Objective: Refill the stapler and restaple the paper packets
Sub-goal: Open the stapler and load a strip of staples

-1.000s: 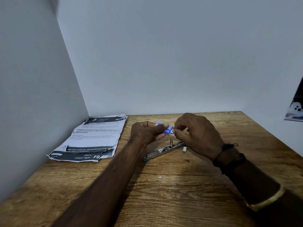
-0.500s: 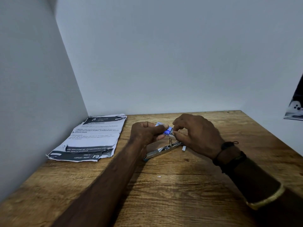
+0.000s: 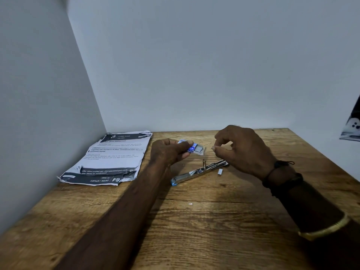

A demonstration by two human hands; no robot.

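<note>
My left hand (image 3: 168, 152) holds a small blue staple box (image 3: 194, 148) with its end open and grey staples showing. My right hand (image 3: 243, 151) hovers just right of the box, thumb and forefinger pinched together at the fingertips; whether a staple strip sits between them is too small to tell. Below both hands the metal stapler (image 3: 196, 171) lies opened flat on the wooden table (image 3: 194, 221), its blue end toward me. A short loose strip of staples (image 3: 220, 171) rests beside the stapler's far end. The paper packets (image 3: 109, 158) lie stacked at the left.
Grey walls close the table at the left and the back. A dark printed sheet (image 3: 352, 125) hangs on the right wall. A tiny bright speck (image 3: 190, 203) lies on the wood nearer me. I wear a black wristband and a gold bangle on my right arm.
My right hand has drawn away to the right from the staple box, its fingertips still pinched. The left hand keeps the box in nearly the same place.
</note>
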